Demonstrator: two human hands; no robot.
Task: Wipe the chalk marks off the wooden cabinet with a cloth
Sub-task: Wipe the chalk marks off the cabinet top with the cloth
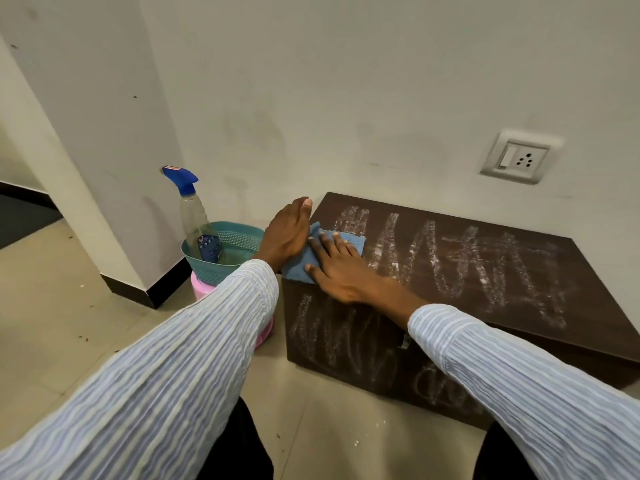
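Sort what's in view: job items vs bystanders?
Job: cloth, cabinet, chalk marks, right hand, left hand.
Bystanders: spray bottle, teal basket, pink stool, wall socket.

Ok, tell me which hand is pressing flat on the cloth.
The right hand: its spread fingers lie flat on the blue cloth at the cabinet top's left corner. The left hand stands on edge beside it.

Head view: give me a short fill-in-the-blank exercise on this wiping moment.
1. The right hand presses a ____ cloth flat on the cabinet.
2. The spray bottle stands in a teal ____.
3. Its trigger head is ____.
4. The chalk marks cover the cabinet's top and ____.

Answers: blue; basket; blue; front
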